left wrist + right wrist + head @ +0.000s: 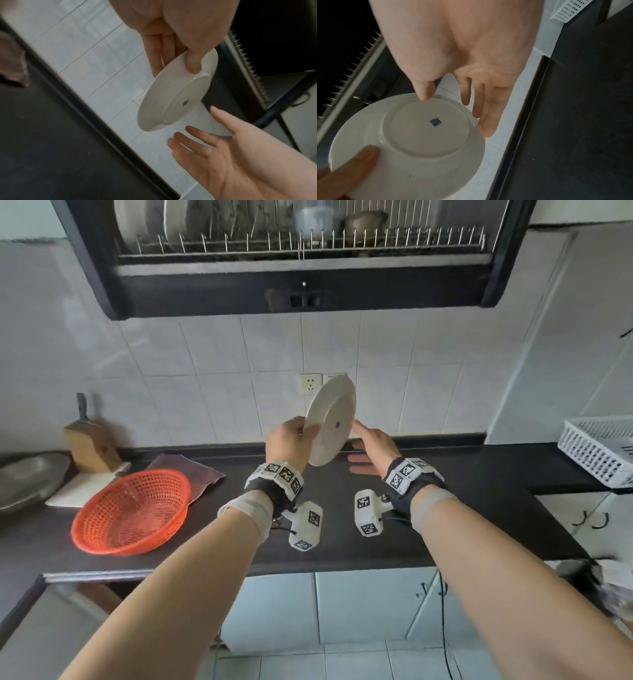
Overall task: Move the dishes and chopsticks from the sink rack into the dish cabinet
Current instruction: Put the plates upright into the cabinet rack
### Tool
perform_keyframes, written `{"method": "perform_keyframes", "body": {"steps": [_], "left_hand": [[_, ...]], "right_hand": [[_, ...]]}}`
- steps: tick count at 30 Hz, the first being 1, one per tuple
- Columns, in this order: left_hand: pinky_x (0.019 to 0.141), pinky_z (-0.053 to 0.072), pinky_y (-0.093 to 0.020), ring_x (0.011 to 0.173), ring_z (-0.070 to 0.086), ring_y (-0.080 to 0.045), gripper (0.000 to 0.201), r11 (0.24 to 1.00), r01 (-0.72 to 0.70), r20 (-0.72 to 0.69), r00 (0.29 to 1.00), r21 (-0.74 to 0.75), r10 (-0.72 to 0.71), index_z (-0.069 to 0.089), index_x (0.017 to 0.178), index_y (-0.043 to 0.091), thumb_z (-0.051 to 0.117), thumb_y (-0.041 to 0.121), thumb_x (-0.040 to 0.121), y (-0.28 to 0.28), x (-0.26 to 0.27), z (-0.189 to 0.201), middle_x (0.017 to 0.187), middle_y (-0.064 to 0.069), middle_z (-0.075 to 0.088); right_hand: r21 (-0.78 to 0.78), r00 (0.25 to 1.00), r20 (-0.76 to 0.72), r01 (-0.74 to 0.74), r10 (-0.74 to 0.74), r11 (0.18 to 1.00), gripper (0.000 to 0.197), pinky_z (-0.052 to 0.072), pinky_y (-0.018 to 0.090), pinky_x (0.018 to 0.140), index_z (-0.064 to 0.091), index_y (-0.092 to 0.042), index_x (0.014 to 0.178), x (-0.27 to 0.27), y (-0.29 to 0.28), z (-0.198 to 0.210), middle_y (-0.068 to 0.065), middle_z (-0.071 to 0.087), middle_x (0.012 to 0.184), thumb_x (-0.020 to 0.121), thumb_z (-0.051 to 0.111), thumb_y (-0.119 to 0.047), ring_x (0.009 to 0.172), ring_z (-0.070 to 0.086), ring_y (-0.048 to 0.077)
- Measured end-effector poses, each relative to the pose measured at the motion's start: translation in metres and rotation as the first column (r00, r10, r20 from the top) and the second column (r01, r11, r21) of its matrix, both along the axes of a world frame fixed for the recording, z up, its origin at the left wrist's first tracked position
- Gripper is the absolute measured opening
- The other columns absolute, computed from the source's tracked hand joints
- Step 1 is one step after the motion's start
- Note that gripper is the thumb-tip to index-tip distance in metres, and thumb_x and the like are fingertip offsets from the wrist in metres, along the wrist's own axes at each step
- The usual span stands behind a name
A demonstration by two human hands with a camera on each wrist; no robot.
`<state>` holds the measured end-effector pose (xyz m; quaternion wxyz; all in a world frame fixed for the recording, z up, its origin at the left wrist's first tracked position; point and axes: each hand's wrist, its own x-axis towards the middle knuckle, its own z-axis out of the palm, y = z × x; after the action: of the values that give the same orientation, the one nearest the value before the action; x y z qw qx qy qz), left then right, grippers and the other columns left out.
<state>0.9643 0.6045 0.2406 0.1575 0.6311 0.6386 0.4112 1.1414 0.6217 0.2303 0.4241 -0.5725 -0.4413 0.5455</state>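
A small white plate (331, 421) is held on edge above the dark counter, its underside with a blue mark facing me. My left hand (291, 440) pinches its left rim, thumb on the underside (193, 63) and fingers behind. My right hand (371, 440) is open just right of the plate, fingers straight (486, 121), its thumb tip in front of the plate's far rim; I cannot tell whether it touches. The plate (412, 143) fills the lower left of the right wrist view. Above hangs the dish cabinet (301, 285), its wire rack (308, 244) holding plates and bowls.
An orange mesh basket (132, 510) sits on the counter (479, 491) at left, over a brown cloth (191, 470). A knife block (90, 446) and a metal pan (27, 481) stand further left. A white plastic rack (599, 450) is at far right. A wall socket (311, 384) lies behind the plate.
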Motion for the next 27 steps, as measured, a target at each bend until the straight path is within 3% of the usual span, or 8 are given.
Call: {"method": "perform_keyframes", "body": {"steps": [3,6,10,13,16,18,22,27], "left_hand": [[0.049,0.031,-0.026,0.059,0.049,-0.024,0.026,0.994,0.022,-0.097,0.995,0.105,-0.012,0.061,0.071,0.023,0.059,0.036,0.094,-0.01,-0.007,0.038,0.055,0.004,0.052],[0.049,0.032,-0.025,0.054,0.052,-0.015,0.029,0.987,0.059,-0.187,0.982,0.15,-0.03,0.077,0.091,0.026,0.057,0.046,0.095,-0.021,-0.015,0.067,0.053,0.007,0.055],[0.055,0.043,-0.027,0.065,0.064,-0.018,0.044,0.97,0.131,-0.194,0.977,0.203,-0.091,0.079,0.1,0.036,0.05,0.068,0.09,-0.031,-0.026,0.087,0.068,0.006,0.071],[0.082,0.057,-0.033,0.093,0.071,-0.015,0.039,0.945,0.228,-0.121,0.971,0.235,-0.205,0.074,0.113,0.039,0.058,0.064,0.088,-0.033,-0.037,0.099,0.101,0.006,0.078],[0.121,0.024,-0.045,0.142,0.041,-0.02,0.064,0.942,0.271,0.172,0.936,0.197,-0.306,0.052,0.142,0.031,0.029,0.068,0.095,-0.032,-0.057,0.119,0.149,-0.003,0.052],[0.125,0.001,-0.047,0.153,0.017,-0.019,0.07,0.967,0.157,0.326,0.92,0.198,-0.216,0.034,0.154,0.023,0.016,0.062,0.098,-0.027,-0.081,0.131,0.163,-0.003,0.028],[0.121,0.025,-0.04,0.145,0.034,-0.027,0.064,0.984,0.018,0.425,0.9,0.179,-0.094,0.034,0.152,0.009,0.034,0.05,0.103,-0.012,-0.132,0.139,0.158,-0.012,0.036],[0.107,0.026,-0.027,0.143,0.036,-0.023,0.063,0.975,0.133,0.525,0.825,0.175,-0.207,0.028,0.154,0.01,0.033,0.048,0.104,0.007,-0.16,0.181,0.157,-0.007,0.036]], "right_hand": [[0.078,0.98,-0.148,-0.12,0.131,0.99,0.072,0.062,0.052,0.08,0.057,-0.011,0.129,-0.021,-0.014,0.045,0.015,0.067,0.123,0.088,0.056,-0.07,0.098,0.074,0.034],[0.14,0.961,-0.177,-0.189,0.212,0.972,0.08,0.062,0.054,0.079,0.062,-0.007,0.113,-0.04,-0.023,0.096,0.018,0.07,0.111,0.075,0.062,-0.078,0.096,0.075,0.039],[0.214,0.997,-0.059,-0.032,0.046,0.976,0.029,0.062,0.054,0.077,0.06,-0.004,0.096,-0.064,-0.038,0.139,0.026,0.067,0.103,0.087,0.061,-0.031,0.084,0.075,0.043],[0.311,0.991,0.027,0.117,-0.132,0.943,0.017,0.061,0.058,0.079,0.061,-0.01,0.08,-0.081,-0.045,0.159,0.017,0.072,0.086,0.079,0.051,-0.024,0.084,0.075,0.042],[0.386,0.986,-0.08,0.167,-0.148,0.907,0.02,0.062,0.057,0.073,0.063,-0.008,0.097,-0.098,-0.058,0.188,0.021,0.073,0.1,0.093,0.044,-0.015,0.087,0.074,0.038],[0.41,0.978,-0.17,0.184,-0.123,0.893,0.025,0.063,0.053,0.068,0.058,-0.004,0.116,-0.107,-0.061,0.208,0.02,0.069,0.108,0.1,0.04,-0.01,0.09,0.071,0.036],[0.494,0.973,-0.173,0.221,-0.154,0.841,0.027,0.063,0.054,0.063,0.054,-0.007,0.125,-0.137,-0.062,0.237,0.016,0.067,0.109,0.104,0.038,-0.012,0.081,0.07,0.029],[0.536,0.975,-0.159,0.22,-0.159,0.815,0.027,0.061,0.06,0.065,0.052,-0.004,0.125,-0.173,-0.049,0.254,0.02,0.064,0.119,0.103,0.039,-0.012,0.1,0.068,0.038]]}}
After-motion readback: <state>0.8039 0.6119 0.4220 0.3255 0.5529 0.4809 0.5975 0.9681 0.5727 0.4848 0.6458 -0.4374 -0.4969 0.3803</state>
